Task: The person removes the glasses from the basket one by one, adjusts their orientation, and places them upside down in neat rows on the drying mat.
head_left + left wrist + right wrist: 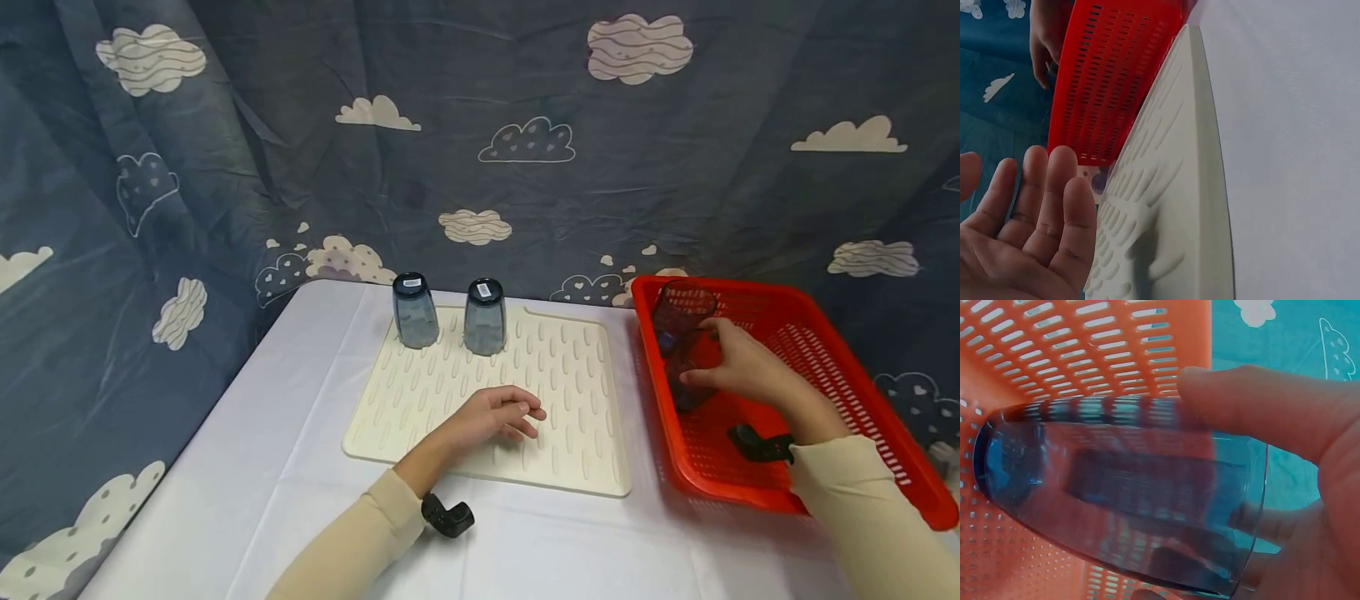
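My right hand was inside the red basket, thumb and fingers wrapped around a blue-tinted glass. In the right wrist view the glass lay on its side against the basket's perforated wall, thumb pressed along the top of it, other fingers showing through from below. From the head view the glass sat at the basket's far left corner, just ahead of my fingertips; a second dark glass shape below it was hard to separate.

My left hand rested on the cream drying mat, fingers loosely curled, holding nothing. Left wrist view showed that palm relaxed, fingers nearly straight, mat's ribbed surface right beside it.

Two more blue glasses stood upside down, side by side but apart, at the mat's far edge, well beyond my left hand. Basket was just right of the mat, on the white tablecloth.
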A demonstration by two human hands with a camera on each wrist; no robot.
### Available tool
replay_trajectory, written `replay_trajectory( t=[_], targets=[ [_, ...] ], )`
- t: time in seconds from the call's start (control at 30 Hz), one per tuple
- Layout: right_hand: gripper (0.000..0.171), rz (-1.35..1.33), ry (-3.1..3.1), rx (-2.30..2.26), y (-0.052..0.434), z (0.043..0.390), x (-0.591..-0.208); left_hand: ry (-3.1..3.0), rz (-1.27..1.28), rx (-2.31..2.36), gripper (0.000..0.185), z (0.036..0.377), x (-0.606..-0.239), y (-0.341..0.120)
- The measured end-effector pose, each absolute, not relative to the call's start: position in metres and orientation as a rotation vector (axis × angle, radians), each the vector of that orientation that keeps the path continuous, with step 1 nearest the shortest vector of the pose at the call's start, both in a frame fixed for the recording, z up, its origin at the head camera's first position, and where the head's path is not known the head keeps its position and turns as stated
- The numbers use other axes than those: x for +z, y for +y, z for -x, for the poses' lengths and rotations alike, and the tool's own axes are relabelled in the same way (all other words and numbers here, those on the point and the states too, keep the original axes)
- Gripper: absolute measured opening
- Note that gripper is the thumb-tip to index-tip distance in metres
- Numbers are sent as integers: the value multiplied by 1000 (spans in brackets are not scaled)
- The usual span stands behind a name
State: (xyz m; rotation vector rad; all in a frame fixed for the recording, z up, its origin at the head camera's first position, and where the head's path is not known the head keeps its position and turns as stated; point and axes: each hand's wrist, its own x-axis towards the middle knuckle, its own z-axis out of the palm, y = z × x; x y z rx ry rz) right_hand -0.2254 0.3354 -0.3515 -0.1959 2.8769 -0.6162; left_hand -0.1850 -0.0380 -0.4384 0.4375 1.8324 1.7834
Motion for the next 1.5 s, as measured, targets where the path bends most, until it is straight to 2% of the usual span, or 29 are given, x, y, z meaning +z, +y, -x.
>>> replay_trajectory(
  t=[0.27,0.63,0.8,1.07,1.37,1.5],
  targets=[
    [97,99,2958,-556,335,223,-352,1777,-445,1747,33,183,-442,-43],
    [90,121,3025,-494,337,219,-346,1782,-400,1751,34,185,-442,-47],
    [94,103,3056,-544,340,213,-329,1773,-332,1789,35,186,-445,-49],
    [84,22,3150,-633,343,195,-294,1741,-227,1866,34,187,-445,-53],
    [95,-160,3234,-714,333,174,-272,1681,-193,1927,33,187,-446,-53],
    [94,-177,3264,-773,315,165,-261,1632,-218,1952,39,186,-441,-52]
  ],
)
